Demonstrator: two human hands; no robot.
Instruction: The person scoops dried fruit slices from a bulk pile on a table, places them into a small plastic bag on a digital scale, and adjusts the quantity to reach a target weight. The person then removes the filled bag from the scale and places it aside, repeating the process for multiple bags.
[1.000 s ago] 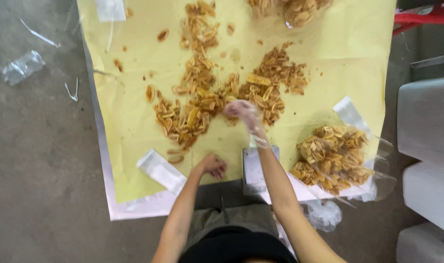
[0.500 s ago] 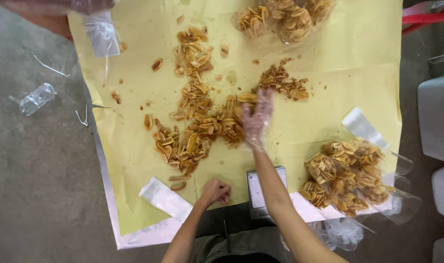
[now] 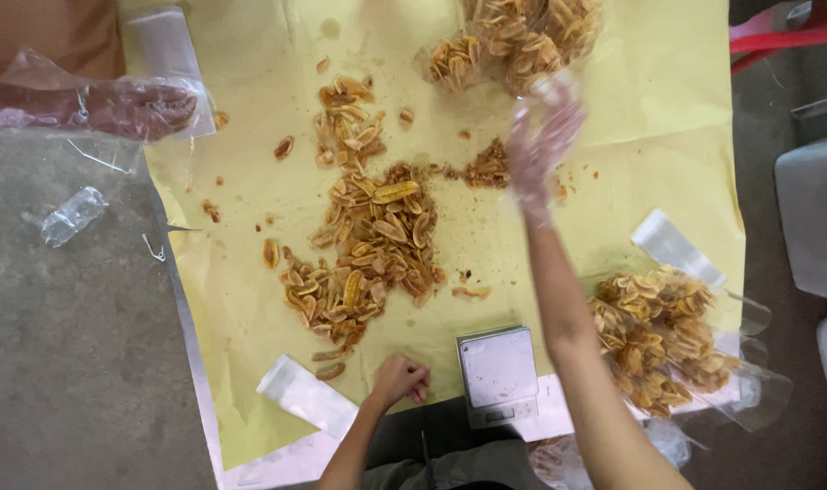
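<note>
Chips (image 3: 368, 245) lie heaped mid-sheet on yellow paper (image 3: 659, 136): light, brittle, best scooped loosely from beneath. The gloved right hand (image 3: 542, 136) hovers spread beyond the pile; the bare left hand (image 3: 400, 378) rests curled, holding nothing, beside a small scale (image 3: 498, 367).

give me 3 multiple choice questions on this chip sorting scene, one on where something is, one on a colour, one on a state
1. Where is the small scale?
A. between the person's two arms, at the near edge
B. at the far left corner
C. on the grey floor

2. What colour is the paper sheet?
A. blue
B. yellow
C. white

3. How is the left hand?
A. spread flat
B. curled into a loose fist, bare
C. holding a bag

Answers: 1 A, it sits between the arms. 2 B, the sheet is yellow. 3 B, the fingers are curled; only the right hand wears a clear glove.
</note>
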